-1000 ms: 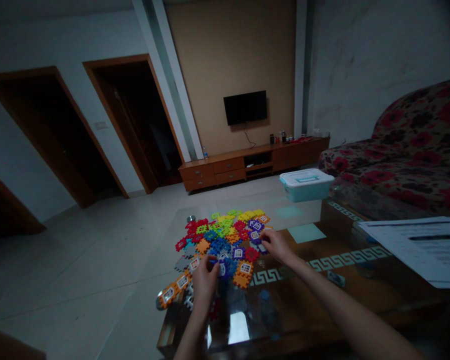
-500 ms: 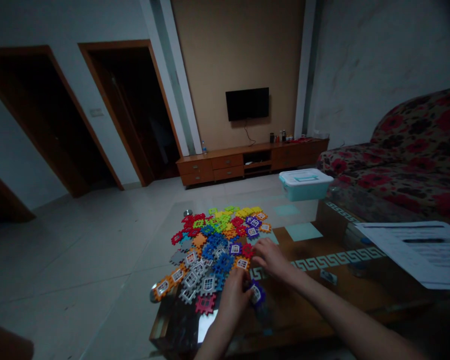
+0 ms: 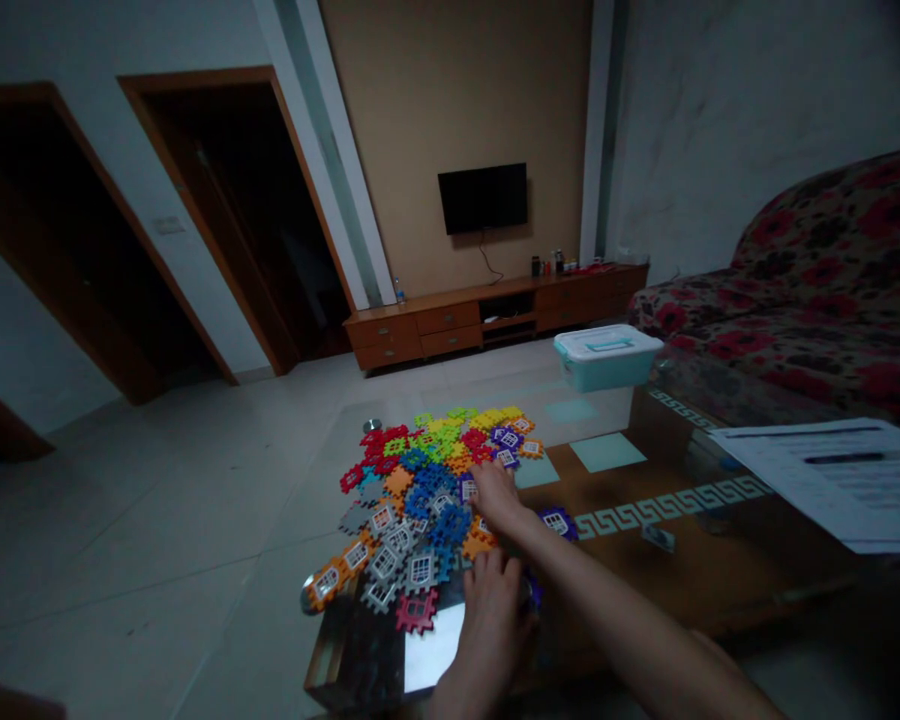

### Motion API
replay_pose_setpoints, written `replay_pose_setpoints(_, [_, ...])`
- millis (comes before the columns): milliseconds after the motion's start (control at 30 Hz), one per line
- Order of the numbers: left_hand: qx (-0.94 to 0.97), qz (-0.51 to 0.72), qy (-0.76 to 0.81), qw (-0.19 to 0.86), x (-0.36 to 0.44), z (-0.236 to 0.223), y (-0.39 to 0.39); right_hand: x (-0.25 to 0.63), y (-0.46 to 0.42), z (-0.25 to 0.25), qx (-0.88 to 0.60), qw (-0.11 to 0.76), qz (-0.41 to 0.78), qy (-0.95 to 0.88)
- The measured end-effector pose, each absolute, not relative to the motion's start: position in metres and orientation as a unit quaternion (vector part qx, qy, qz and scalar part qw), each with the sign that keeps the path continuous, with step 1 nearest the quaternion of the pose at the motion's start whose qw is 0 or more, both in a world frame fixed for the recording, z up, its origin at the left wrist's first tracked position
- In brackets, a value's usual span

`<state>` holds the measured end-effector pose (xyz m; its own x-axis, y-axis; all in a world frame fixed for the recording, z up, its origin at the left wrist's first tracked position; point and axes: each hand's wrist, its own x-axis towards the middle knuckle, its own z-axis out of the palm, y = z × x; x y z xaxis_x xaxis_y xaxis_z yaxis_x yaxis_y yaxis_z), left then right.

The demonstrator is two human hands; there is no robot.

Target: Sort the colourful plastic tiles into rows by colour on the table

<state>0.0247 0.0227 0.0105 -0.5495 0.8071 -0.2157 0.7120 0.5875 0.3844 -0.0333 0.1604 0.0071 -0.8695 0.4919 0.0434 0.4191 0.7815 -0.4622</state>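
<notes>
A heap of toothed plastic building tiles point(image 3: 420, 503) in many colours lies on the glass coffee table. My left hand point(image 3: 490, 605) is at the near side of the heap, its fingers curled just by an orange tile point(image 3: 480, 546). A purple window tile point(image 3: 534, 592) shows partly behind its thumb side and seems gripped by it. Over the heap's right side, my right hand point(image 3: 497, 497) has its fingers bent down together beside a white-windowed purple tile point(image 3: 469, 488); what is under them is hidden. Another purple window tile point(image 3: 558, 523) lies beyond my right forearm.
A teal storage box point(image 3: 607, 360) with a white lid stands at the back of the glass table point(image 3: 682, 560). Papers point(image 3: 817, 490) with a pen lie at the right. A small metal disc point(image 3: 373, 427) is beyond the heap, and a flowered sofa point(image 3: 810, 290) stands at the right.
My right hand has moved left, onto the heap. My left hand has shifted slightly right, the purple tile beside it too. A purple tile now shows right of the heap. The view has turned slightly.
</notes>
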Motion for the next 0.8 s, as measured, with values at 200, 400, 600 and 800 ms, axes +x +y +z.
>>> replay_pose_setpoints(200, [0.449,0.151,0.862,0.18,0.022,0.008,0.02,-0.02,0.198,0.014,-0.21,0.128,0.291,-0.925])
replay_pose_setpoints(400, [0.472,0.169,0.848,0.173,0.026,0.004,0.02,0.036,0.259,-0.001,-0.179,0.082,0.405,-0.893])
replay_pose_setpoints(600, [0.49,0.147,0.84,0.178,0.037,0.004,0.032,0.073,0.273,-0.018,-0.19,0.018,0.371,-0.909])
replay_pose_setpoints(800, [0.488,0.151,0.842,0.171,0.037,-0.005,0.036,0.071,0.268,-0.018,-0.092,0.036,0.284,-0.954])
